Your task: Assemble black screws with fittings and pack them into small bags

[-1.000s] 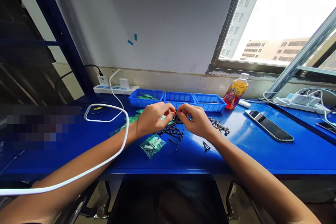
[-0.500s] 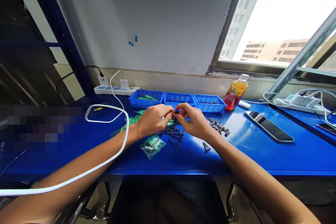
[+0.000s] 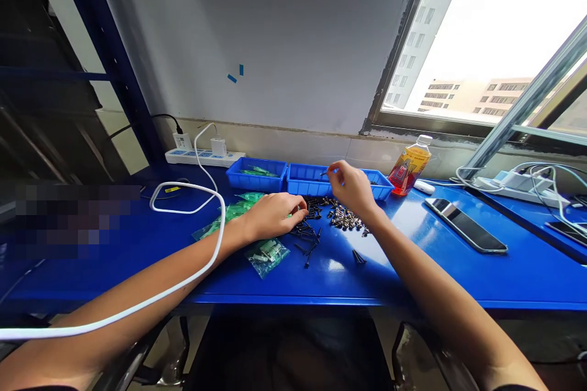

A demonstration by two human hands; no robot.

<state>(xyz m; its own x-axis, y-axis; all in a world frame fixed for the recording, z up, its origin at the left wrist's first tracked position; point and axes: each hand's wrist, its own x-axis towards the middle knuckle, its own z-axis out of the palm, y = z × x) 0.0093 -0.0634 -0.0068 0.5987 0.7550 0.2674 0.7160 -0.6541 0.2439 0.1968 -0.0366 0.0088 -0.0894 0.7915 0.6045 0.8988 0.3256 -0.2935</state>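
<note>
My right hand [image 3: 352,188] is raised over the middle blue bin [image 3: 305,186], thumb and fingertips closed on a small dark screw [image 3: 323,173]. My left hand [image 3: 275,215] rests low beside a heap of black screws [image 3: 308,229], fingers curved with a gap between thumb and index finger; nothing shows in it. Under my right wrist lies a pile of shiny metal fasteners [image 3: 346,217]. A clear bag of pale green plugs [image 3: 268,255] is below my left hand, with more green bags [image 3: 232,214] partly hidden behind the forearm.
Left of the middle bin stands a blue bin holding green pieces [image 3: 257,173]; another blue bin [image 3: 380,183] is partly behind my right hand. A drink bottle [image 3: 410,166], phone [image 3: 465,225] and several loose screws [image 3: 359,256] lie rightward. A white cable [image 3: 220,238] crosses my left forearm.
My hands have moved apart from their meeting point over the pile. The right rose to the middle bin with a screw; the left lowered slightly toward the black screws, its fingers loosened.
</note>
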